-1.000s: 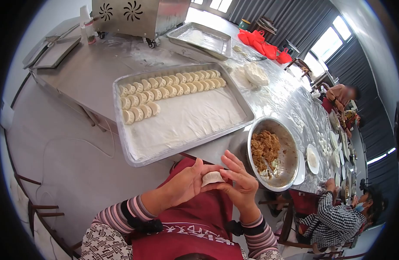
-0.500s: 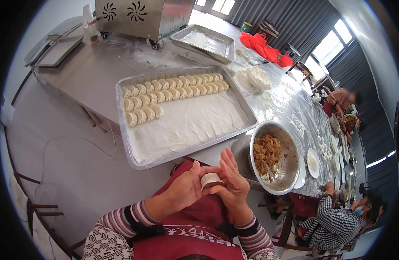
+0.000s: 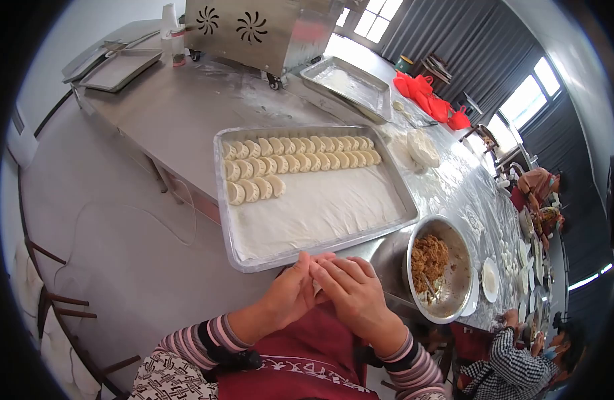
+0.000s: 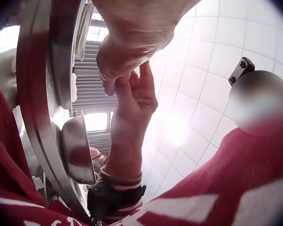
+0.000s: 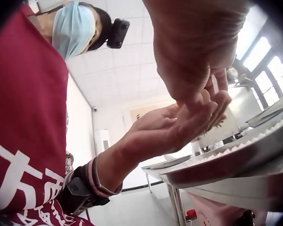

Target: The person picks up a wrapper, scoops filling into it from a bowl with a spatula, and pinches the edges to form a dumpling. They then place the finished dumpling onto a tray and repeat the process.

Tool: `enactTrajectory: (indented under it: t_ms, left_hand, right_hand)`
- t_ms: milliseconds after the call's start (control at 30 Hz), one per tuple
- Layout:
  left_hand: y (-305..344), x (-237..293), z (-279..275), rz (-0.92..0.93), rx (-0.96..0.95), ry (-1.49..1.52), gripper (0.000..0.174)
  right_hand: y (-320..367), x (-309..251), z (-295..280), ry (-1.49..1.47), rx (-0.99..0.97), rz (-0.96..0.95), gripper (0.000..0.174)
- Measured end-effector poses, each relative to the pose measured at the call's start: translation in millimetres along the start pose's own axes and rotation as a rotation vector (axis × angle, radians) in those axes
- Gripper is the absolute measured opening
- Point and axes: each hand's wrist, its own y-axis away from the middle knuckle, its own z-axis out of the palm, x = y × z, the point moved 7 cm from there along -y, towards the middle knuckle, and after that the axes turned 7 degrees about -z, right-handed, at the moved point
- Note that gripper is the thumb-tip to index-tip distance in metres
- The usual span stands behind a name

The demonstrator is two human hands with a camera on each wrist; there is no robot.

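My two hands meet just in front of the near edge of the steel table (image 3: 180, 113), over my red apron. The left hand (image 3: 290, 293) cups a pale dumpling (image 5: 198, 101), and the right hand (image 3: 350, 290) lies over it, fingers pressed against the left thumb. In the head view the dumpling is hidden between the hands. In the right wrist view its edge shows, pinched between the fingertips of both hands. The left wrist view shows only the two hands (image 4: 132, 89) joined below the table edge.
A floured tray (image 3: 254, 262) with three rows of finished dumplings (image 3: 300, 157) lies just beyond my hands. A metal bowl (image 3: 462, 267) of brown filling (image 3: 428, 257) stands to the right. Farther off are dough wrappers (image 3: 424, 148), a second tray (image 3: 350, 83), a steel machine (image 3: 254, 27) and seated people (image 3: 520, 360).
The right hand's spread fingers have folded down over the dumpling, which showed between the hands before and is now covered. Both hands sit closer to the tray's edge in the view.
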Motion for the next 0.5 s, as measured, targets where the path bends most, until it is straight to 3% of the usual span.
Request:
enactTrajectory:
  t_ms: [133,200,233,300,333,400,500]
  left_hand:
    - [6.7,23.2,-14.4,0.022,-0.028,0.038,0.066]
    - [8.4,34.8,-14.3,0.029,-0.072,0.059,0.066]
    - [9.4,37.6,-19.7,0.02,-0.008,0.11,0.061]
    - [8.6,40.8,-29.2,0.008,0.052,0.156,0.056]
    - [8.8,39.8,-34.3,-0.004,0.069,0.146,0.055]
    - [10.0,41.2,-40.7,0.002,0.109,0.094,0.057]
    - [8.7,44.8,-49.2,0.021,0.134,0.046,0.055]
  right_hand:
    - [-31.7,8.6,10.3,-0.059,-0.189,-0.046,0.041]
    - [-48.2,29.0,16.4,-0.304,-0.201,0.103,0.037]
    - [-54.9,39.8,24.8,-0.301,-0.199,0.104,0.037]
    - [-62.7,85.9,40.1,-0.427,0.08,0.293,0.034]
    - [-71.1,97.9,49.2,-0.426,0.084,0.293,0.034]
    - [-75.4,135.2,78.8,-0.614,0.06,0.636,0.024]
    - [-86.2,162.7,107.9,-0.572,0.075,0.774,0.022]
